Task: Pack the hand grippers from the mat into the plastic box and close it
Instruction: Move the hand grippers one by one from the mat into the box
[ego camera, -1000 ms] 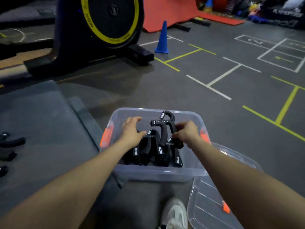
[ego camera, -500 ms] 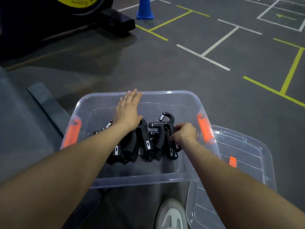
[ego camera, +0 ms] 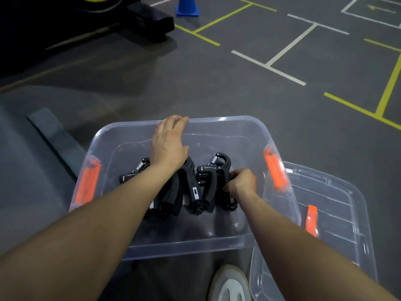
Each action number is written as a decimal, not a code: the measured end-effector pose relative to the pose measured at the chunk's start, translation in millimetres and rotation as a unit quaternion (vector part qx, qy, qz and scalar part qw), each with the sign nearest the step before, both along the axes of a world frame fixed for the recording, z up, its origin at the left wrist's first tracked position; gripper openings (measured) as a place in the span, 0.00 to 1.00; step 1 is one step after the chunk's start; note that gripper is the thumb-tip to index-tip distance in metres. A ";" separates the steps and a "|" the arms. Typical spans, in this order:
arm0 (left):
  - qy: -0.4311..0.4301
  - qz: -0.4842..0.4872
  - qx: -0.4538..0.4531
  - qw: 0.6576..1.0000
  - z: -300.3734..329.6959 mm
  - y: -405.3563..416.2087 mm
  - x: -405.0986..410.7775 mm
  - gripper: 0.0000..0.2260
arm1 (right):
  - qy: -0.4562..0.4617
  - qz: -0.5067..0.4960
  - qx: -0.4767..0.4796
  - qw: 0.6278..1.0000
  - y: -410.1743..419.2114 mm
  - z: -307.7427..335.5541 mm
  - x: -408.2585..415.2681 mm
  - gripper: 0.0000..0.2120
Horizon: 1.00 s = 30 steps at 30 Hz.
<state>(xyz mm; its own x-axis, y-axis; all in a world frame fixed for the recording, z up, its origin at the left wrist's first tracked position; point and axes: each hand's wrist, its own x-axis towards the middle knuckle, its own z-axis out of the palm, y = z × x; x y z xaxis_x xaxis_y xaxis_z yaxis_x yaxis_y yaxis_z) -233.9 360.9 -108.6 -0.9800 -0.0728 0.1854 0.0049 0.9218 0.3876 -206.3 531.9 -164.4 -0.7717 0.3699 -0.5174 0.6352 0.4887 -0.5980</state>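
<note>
A clear plastic box [ego camera: 217, 242] with orange latches stands open on the floor in front of me. Several black hand grippers [ego camera: 195, 187] stand in a row inside it. My right hand [ego camera: 240, 181] pinches the rightmost hand gripper [ego camera: 219, 170], which sits upright among the others. My left hand [ego camera: 169, 142] reaches over the row, fingers straight, its fingertips at the box's far rim. The clear lid [ego camera: 338, 213], with an orange latch, lies on the floor to the right of the box.
A grey mat [ego camera: 28, 170] lies to the left of the box. My white shoe [ego camera: 230, 283] shows below the box. A blue cone [ego camera: 186, 7] and a black machine base [ego camera: 141, 20] stand farther off on the floor marked with lines.
My right hand has lowered the held hand gripper into the row in the box. My left hand has moved from the grippers forward to the far rim. The view has tilted downward.
</note>
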 end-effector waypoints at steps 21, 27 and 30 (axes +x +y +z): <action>-0.110 0.012 -0.026 0.994 77.9 -63.4 53.3 0.28 | 0.089 0.133 -0.048 0.986 -69.8 89.2 -14.7 0.23; -0.122 0.127 -0.026 0.984 130.9 -169.6 132.0 0.26 | 0.147 0.270 -0.057 0.950 -188.6 163.5 17.9 0.23; -0.131 0.197 -0.027 0.971 148.7 -227.0 185.8 0.25 | 0.165 0.341 -0.057 0.924 -251.9 193.4 49.0 0.20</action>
<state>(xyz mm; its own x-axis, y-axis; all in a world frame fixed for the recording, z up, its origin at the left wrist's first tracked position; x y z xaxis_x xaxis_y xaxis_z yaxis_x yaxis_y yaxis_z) -48.1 133.9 40.1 -0.8917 -0.4496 -0.0518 -0.4451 0.8507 0.2795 -157.4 280.0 29.1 -0.9280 -0.3030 -0.2169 -0.0244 0.6303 -0.7760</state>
